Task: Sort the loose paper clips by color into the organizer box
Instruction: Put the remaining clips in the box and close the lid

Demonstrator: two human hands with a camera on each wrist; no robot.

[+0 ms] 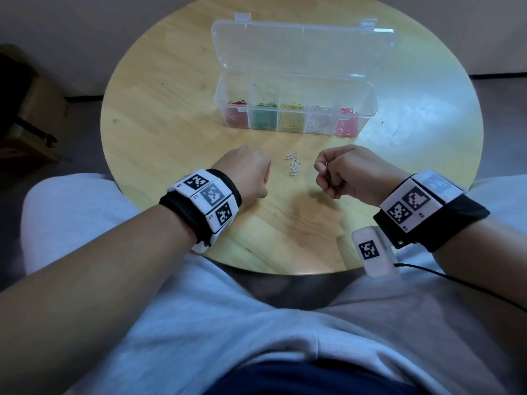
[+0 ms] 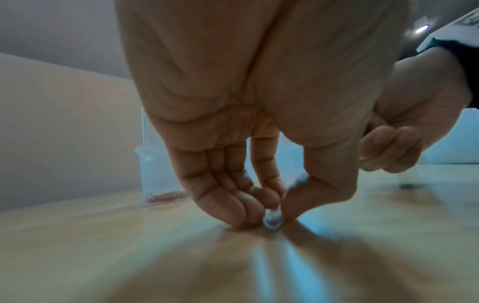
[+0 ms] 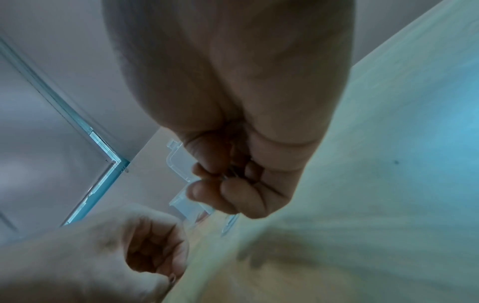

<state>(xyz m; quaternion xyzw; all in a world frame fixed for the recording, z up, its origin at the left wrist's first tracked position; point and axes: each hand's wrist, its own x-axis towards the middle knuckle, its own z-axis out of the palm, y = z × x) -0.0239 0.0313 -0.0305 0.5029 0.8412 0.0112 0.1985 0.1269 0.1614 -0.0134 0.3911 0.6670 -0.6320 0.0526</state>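
So the left hand (image 1: 248,172) pinches a white clip (image 2: 272,222) against the table (image 1: 159,132), only visible from the left wrist view, right hand (image 1: 342,173) curls around clips too, loose white clips (image 1: 293,163) lie mid-frame between them, organizer box (image 1: 296,106) above.

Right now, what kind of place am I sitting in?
Probably a home or small office room: a round wooden table holds a clear organizer box of sorted paper clips, plain walls stand behind, and a cardboard box sits on the floor.
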